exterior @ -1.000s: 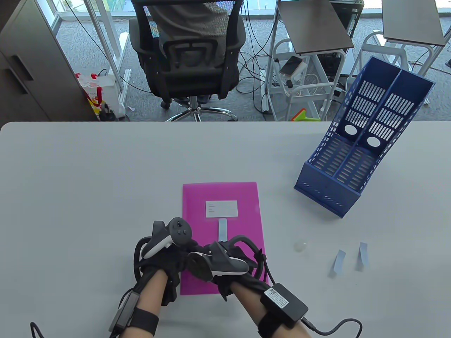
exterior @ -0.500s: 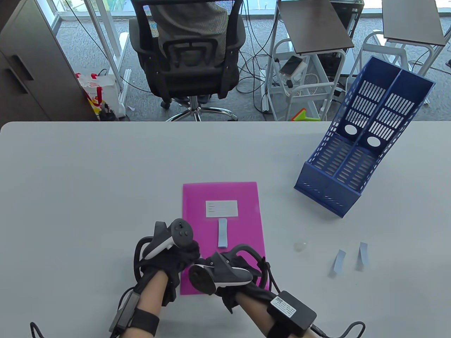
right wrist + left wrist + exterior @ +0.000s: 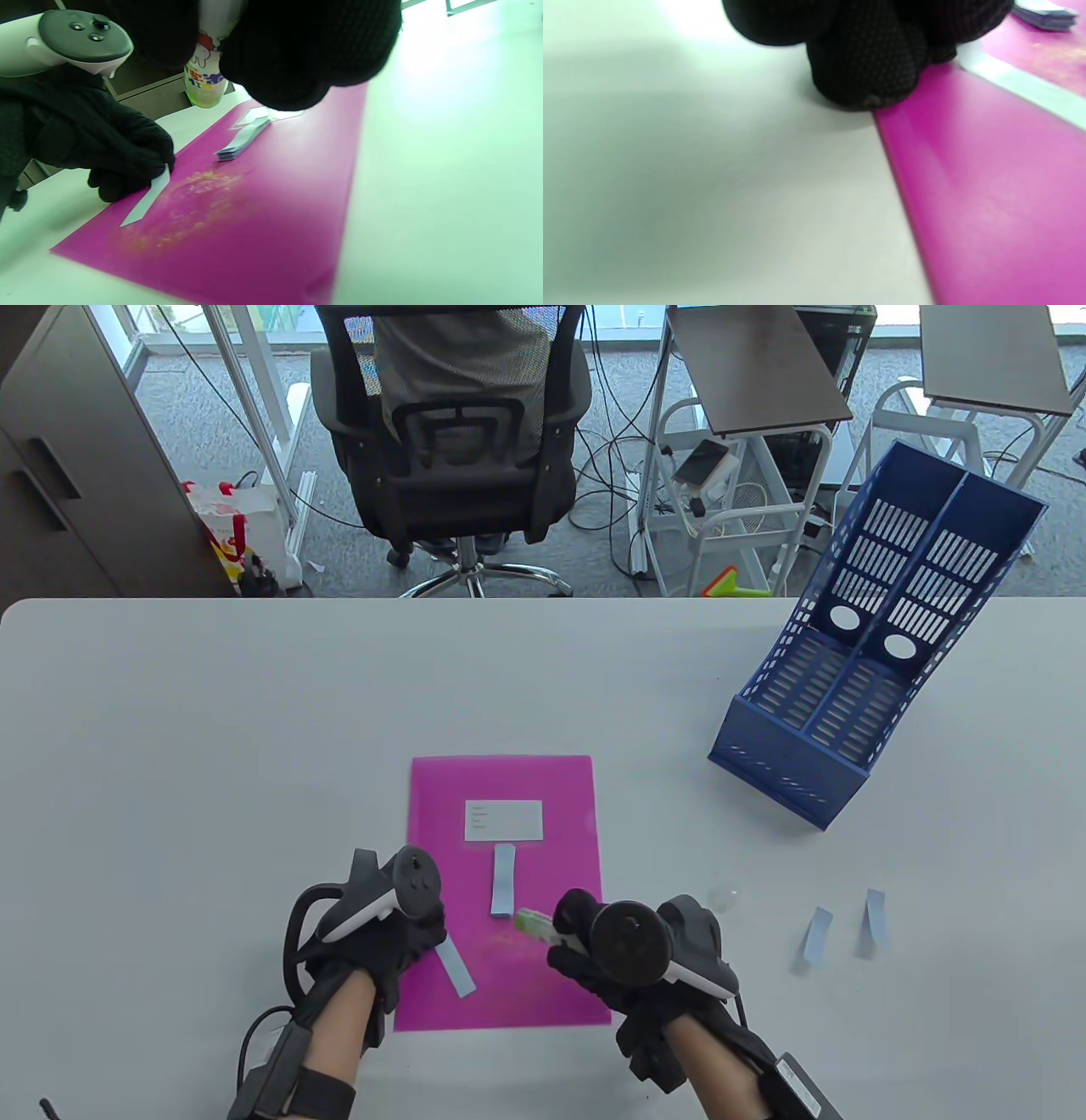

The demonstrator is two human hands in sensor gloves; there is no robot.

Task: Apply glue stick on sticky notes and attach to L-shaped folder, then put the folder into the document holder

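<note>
Pinching one end of a pale blue sticky note (image 3: 455,967) with my left hand (image 3: 386,933), I am holding that strip down on the near-left part of the magenta folder (image 3: 551,984), my curled fingers (image 3: 869,72) pressing right at the folder's left edge where it meets the grey table (image 3: 212,780). I am gripping the glue stick (image 3: 534,924) in my right hand (image 3: 632,963), fingers wrapped around its barrel, its greenish tip pointing left and hovering just above the folder, near the strip but apart from it. In the right wrist view I am seeing a patchy yellowish smear of glue (image 3: 191,207) on the folder surface just beside the strip my left hand is holding. I am looking at a second blue note (image 3: 503,881) lying flat farther up the folder, just below the white label (image 3: 504,819) and touching nothing else. To my right, two more blue notes (image 3: 840,933) are curling on the bare table, well apart from the folder, and a small clear cap (image 3: 724,893) is sitting between them and the folder's right edge. The blue document holder (image 3: 857,678) is standing at the far right of the table, tilted back, both its slots facing me, well apart from everything I am handling.
</note>
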